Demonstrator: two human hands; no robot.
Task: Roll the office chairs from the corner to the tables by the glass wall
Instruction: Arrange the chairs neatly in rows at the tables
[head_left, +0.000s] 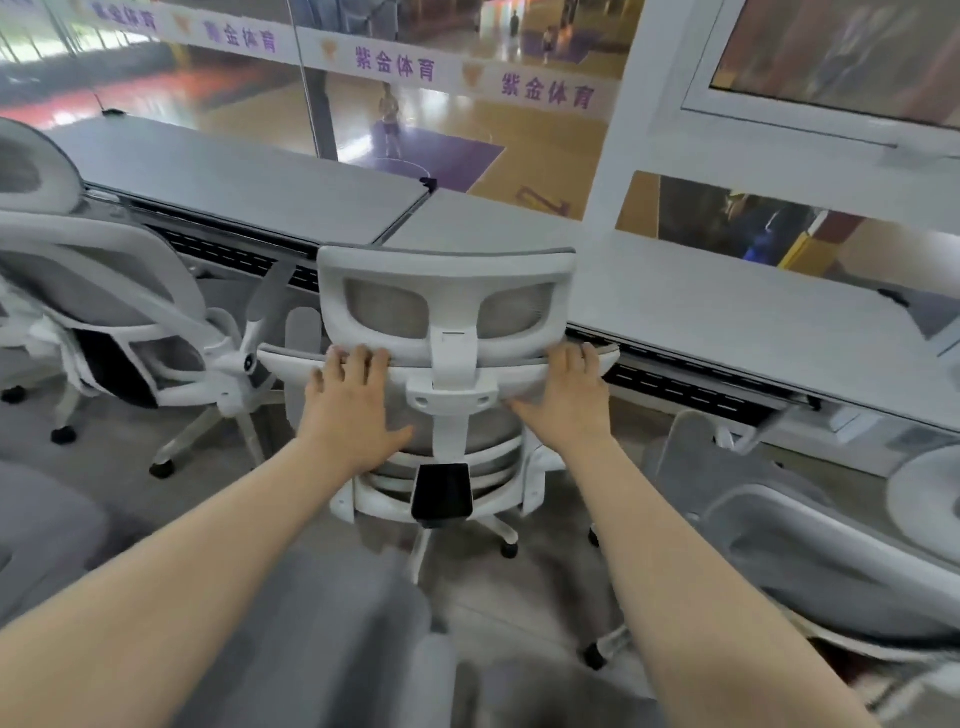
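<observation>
A white office chair (447, 291) with grey mesh back and headrest stands right in front of me, facing the grey tables (701, 312) along the glass wall (441, 104). My left hand (353, 405) grips the top edge of the chair's backrest left of the headrest post, fingers curled over the rim. To the right of the post, my right hand (566, 400) holds that edge in the same manner. The chair's seat is tucked toward the table edge, and its wheeled base (498, 535) rests on the floor.
A second white mesh chair (119, 291) stands at the table to the left, close to my chair's armrest. A third chair (831, 561) sits at the right, partly out of frame. The left table (234, 171) meets the right one at a seam. Grey floor lies below.
</observation>
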